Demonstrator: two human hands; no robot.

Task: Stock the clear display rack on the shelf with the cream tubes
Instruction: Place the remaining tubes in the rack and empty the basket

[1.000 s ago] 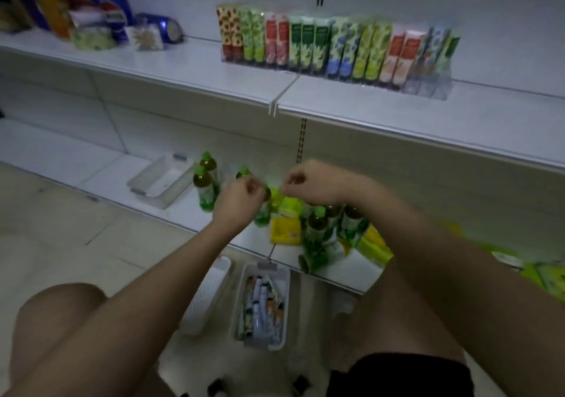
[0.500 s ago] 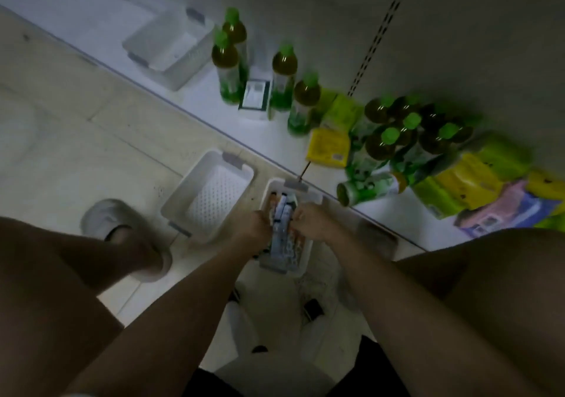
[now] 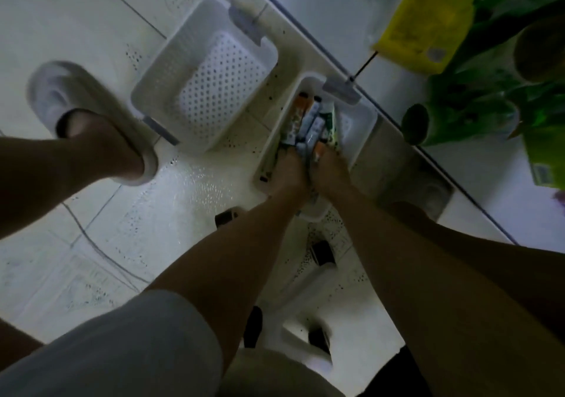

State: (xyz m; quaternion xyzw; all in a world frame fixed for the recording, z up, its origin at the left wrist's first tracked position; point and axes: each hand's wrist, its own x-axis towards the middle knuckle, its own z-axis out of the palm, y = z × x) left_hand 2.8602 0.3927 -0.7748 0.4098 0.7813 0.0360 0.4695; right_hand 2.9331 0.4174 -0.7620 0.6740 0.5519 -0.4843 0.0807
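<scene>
The view is now looking down at the floor [image 3: 91, 14] instead of up at the stocked rack, and both hands are reaching into the tube basket [image 3: 363, 121], which suggests another load is being fetched. Beside that basket, one perforated basket [image 3: 153, 91] is lying with nothing in it, while roughly half a dozen cream tubes [image 3: 308, 121] are lying inside; the left hand [image 3: 290, 167] and right hand [image 3: 328, 169] are closing on tubes, though the exact grip is hidden
</scene>
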